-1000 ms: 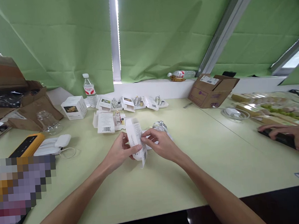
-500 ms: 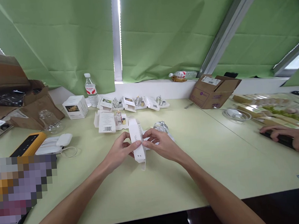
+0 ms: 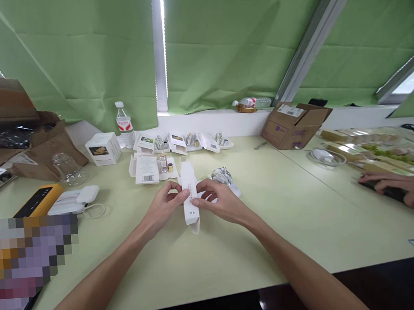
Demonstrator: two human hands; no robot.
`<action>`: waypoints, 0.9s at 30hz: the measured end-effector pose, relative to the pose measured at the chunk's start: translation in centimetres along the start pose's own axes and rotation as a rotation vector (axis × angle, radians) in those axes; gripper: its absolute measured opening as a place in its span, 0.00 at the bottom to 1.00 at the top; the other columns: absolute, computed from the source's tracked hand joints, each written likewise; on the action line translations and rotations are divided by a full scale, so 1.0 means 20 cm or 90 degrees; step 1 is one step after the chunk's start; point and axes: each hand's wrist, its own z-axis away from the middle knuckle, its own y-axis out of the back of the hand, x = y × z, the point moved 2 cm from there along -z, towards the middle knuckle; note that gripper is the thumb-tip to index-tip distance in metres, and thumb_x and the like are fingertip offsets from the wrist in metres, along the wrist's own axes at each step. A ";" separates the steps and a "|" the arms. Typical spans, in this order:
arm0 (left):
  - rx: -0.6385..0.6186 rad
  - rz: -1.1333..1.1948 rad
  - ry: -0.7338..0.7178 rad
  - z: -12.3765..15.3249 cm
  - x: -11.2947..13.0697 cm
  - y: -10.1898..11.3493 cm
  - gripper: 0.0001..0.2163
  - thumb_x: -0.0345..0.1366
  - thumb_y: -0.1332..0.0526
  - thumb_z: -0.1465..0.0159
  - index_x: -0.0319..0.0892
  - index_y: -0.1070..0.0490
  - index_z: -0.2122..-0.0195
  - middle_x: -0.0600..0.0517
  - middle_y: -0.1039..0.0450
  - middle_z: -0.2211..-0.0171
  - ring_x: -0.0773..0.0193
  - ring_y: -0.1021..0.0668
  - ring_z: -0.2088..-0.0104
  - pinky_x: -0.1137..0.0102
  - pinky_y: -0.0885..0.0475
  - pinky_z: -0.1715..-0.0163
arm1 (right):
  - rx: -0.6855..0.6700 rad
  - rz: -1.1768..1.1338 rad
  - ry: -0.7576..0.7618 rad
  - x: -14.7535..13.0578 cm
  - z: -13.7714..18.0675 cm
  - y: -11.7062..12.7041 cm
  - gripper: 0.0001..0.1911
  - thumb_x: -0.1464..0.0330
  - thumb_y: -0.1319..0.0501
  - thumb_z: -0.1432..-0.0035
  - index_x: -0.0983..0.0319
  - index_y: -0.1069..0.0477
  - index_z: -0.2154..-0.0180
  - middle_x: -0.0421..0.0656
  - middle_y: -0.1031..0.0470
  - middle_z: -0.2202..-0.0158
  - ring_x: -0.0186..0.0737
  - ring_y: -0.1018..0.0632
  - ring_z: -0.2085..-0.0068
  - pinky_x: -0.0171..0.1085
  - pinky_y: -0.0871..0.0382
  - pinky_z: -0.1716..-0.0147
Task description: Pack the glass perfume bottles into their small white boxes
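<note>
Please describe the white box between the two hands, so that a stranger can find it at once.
On the pale table, find the left hand and right hand near the middle. Between them is a narrow white carton, its flap hanging at the near end. Unlike the white boxes behind, it is held.

We see soft, fairly bright light filtering through green blinds [image 3: 220, 45], with a thin white glare at the gap between them and a washed-out pane [image 3: 407, 85] at far right. A diagonal shadow crosses the middle blind. Wide-lens stretch leans the window frames [image 3: 314, 41] outward. Pixelation covers the lower left. Print on the white carton [image 3: 190, 194] seems too soft for us to read.
</note>
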 end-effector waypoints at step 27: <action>-0.026 0.216 0.042 -0.03 -0.02 0.03 0.18 0.43 0.38 0.39 0.42 0.27 0.50 0.44 0.27 0.48 0.52 0.25 0.51 0.62 0.32 0.54 | 0.048 -0.277 -0.129 0.08 -0.03 0.02 0.20 0.54 0.47 0.37 0.57 0.29 0.51 0.44 0.24 0.59 0.41 0.24 0.60 0.40 0.28 0.62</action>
